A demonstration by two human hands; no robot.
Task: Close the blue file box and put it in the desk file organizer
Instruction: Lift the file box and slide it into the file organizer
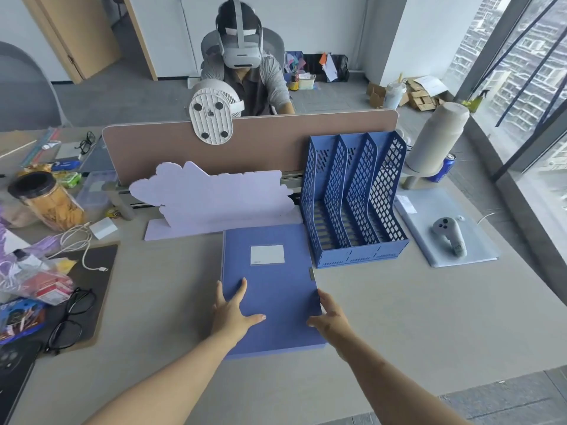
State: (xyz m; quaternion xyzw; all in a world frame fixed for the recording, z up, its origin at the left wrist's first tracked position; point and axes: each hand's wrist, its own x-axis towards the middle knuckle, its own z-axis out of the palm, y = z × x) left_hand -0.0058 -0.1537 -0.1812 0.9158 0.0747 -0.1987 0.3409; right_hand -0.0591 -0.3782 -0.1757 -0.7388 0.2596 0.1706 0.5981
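Observation:
The blue file box [270,283] lies flat on the desk with its lid down and a white label on top. My left hand [232,311] rests on its near left part, fingers spread over the lid and left edge. My right hand [329,317] touches its right edge near the front corner, fingers apart. The blue desk file organizer [352,197] stands upright just behind and to the right of the box, with three empty mesh slots.
A pale lilac cut-out board [211,197] stands behind the box against the desk divider [276,139]. A grey controller [451,234] lies on a folder at right. Glasses [72,320], a cable, a snack jar [49,197] and packets crowd the left. A person with a headset sits opposite.

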